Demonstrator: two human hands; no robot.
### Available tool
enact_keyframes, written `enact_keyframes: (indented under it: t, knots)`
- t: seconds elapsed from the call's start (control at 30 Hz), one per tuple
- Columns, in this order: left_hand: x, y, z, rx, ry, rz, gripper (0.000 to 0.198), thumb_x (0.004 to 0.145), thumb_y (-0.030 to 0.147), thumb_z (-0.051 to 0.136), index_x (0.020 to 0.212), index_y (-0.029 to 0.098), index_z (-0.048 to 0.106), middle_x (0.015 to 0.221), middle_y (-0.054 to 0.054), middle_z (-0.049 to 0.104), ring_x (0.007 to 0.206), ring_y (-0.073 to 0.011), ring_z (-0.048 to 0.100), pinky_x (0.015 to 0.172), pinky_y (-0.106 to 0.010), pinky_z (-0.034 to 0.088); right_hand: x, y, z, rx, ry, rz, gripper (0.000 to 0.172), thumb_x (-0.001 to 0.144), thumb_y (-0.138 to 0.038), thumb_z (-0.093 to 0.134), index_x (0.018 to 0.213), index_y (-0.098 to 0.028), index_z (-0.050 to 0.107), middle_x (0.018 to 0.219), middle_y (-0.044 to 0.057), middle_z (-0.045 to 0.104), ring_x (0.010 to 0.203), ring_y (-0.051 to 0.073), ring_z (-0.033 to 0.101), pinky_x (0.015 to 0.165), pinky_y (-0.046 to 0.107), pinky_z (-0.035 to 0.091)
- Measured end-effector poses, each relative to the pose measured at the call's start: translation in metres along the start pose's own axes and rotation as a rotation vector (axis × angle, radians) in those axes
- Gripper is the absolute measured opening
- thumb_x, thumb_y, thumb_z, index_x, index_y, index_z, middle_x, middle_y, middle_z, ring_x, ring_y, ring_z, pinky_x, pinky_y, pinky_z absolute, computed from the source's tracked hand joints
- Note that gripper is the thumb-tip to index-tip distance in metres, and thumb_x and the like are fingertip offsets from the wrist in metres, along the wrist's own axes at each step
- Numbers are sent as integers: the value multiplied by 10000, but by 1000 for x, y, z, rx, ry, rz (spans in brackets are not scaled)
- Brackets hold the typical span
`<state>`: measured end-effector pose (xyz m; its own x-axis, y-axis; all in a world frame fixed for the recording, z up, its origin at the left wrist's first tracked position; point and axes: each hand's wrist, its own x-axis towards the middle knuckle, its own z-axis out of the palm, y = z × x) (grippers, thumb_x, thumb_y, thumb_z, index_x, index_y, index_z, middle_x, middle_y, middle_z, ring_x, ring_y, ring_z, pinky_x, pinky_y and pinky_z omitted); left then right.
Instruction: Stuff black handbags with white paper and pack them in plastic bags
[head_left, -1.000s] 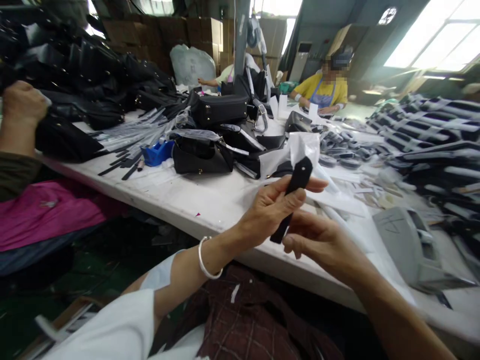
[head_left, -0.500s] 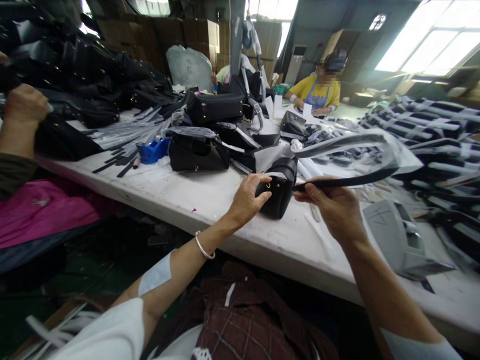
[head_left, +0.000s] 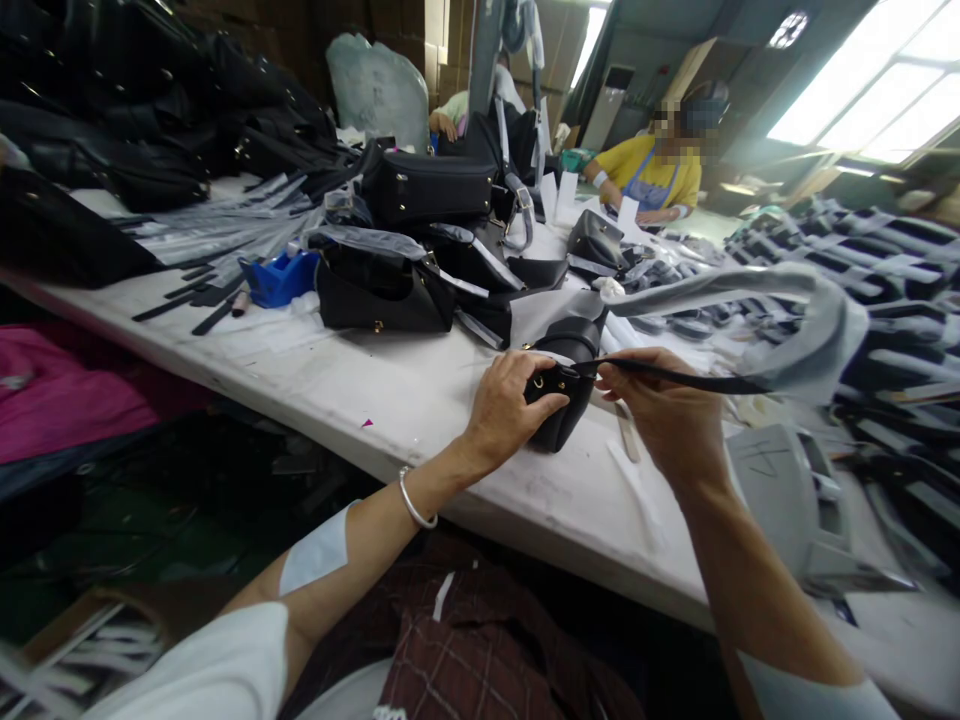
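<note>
A small black handbag (head_left: 564, 420) stands on the white table (head_left: 420, 400) in front of me. My left hand (head_left: 510, 410) grips its near side by a gold fitting. My right hand (head_left: 660, 410) pinches the end of a thin black strap (head_left: 697, 380) right at the bag's top. The strap runs off to the right inside a clear plastic sleeve (head_left: 817, 330) that loops back over the bag.
Black handbags (head_left: 382, 285) lie piled across the table's middle and far left. A blue tray (head_left: 277, 278) sits beside loose black strips. Wrapped straps are stacked at the right, with a grey device (head_left: 795, 490) near my right arm. A person in yellow (head_left: 656, 170) works at the far end.
My right hand brought the strap's end in against the bag's top. My left hand tightened its hold on the bag's side. The view shifted left, so the neighbour's hand left the frame.
</note>
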<state>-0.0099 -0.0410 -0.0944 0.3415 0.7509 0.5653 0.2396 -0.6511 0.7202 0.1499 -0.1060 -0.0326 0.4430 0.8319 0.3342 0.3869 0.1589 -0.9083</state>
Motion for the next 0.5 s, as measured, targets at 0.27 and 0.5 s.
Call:
enact_keyframes:
  t: [0.27,0.5]
  knots:
    - [8,3,26,225,91,-29,491,698,510,835,964,206,554,978,-45,638,966,-254,570,823,-384,403,20,-3,1,-153,-23,-13,227,725,-384,809,826,-210,705,712,9,697,625,160,645,573,274,542]
    - [13,4,36,272,167,-12,348,786,434,768,899,215,523,912,-19,618,918,-228,557,791,-372,379,21,-6,1,-114,-96,-6,235,726,-384,804,814,-201,687,668,8,689,604,166,650,575,282,546]
